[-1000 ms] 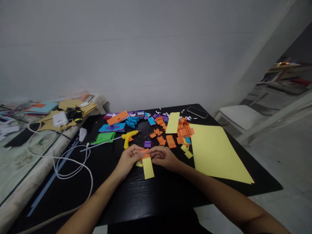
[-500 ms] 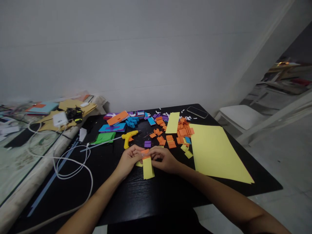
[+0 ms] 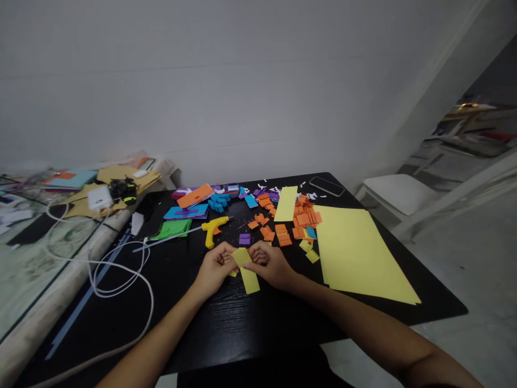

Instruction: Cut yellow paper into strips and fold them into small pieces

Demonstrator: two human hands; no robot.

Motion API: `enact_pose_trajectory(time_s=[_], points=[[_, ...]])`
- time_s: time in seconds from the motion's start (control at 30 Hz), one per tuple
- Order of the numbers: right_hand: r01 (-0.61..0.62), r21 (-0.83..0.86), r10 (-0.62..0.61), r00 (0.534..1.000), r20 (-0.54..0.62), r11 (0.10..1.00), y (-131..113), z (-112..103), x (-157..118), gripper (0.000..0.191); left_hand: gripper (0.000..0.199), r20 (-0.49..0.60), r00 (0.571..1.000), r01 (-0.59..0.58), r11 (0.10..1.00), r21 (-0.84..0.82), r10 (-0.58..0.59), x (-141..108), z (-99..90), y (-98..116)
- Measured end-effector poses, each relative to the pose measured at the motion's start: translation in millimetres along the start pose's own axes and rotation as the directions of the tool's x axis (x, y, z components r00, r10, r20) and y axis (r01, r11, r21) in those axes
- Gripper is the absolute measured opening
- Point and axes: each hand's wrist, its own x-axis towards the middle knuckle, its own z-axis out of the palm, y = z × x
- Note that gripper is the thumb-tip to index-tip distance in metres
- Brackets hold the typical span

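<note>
Between my hands is a folded yellow paper strip (image 3: 247, 274), tilted, its lower end pointing toward me. My left hand (image 3: 216, 268) pinches its upper left edge, fingers curled. My right hand (image 3: 271, 264) grips it from the right, thumb lying on its face. A bit of orange paper shows behind the strip by the right fingers; most of it is hidden. Just beyond my hands lies a small purple paper piece (image 3: 244, 239). A yellow glue gun (image 3: 214, 229) rests on the table to the upper left of my left hand.
Orange paper pieces (image 3: 305, 218) are heaped beyond my right hand, beside a large yellow sheet (image 3: 363, 253). Green (image 3: 172, 229) and blue paper stacks (image 3: 186, 212) sit at the left. A white cable (image 3: 151, 302) loops over the table's left side. A phone (image 3: 327, 186) lies far right.
The yellow strip has turned, its lower end swinging right, and its yellow face now covers the orange piece that was on top. My right thumb has moved onto the strip.
</note>
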Motion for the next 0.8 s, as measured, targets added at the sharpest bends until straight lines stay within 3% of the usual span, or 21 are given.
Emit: enact_pose_trajectory(time_s=[0.1,0.23,0.63,0.8], points=[[-0.069,0.136,0.071,0.997,-0.006,0.988,3.4,1.9,-0.2,0.041,0.028,0.009,1.0,-0.022,0.999,0.032,0.021,-0.4,-0.2,-2.0],[-0.095,0.158,0.094,0.995,0.014,0.983,4.2,1.6,0.5,0.047,0.027,0.021,0.999,-0.038,0.995,0.088,0.036,-0.2,-0.4,-3.9],[-0.091,0.16,0.086,0.996,0.038,0.983,6.1,-0.5,2.4,0.038,0.02,0.152,0.981,-0.154,0.968,0.2,0.124,-4.7,-5.6,-1.5],[-0.07,0.173,0.066,0.997,0.026,0.982,5.2,-0.3,1.9,0.036,0.021,0.096,0.984,-0.167,0.964,0.207,0.15,-4.2,-1.6,-4.8]])
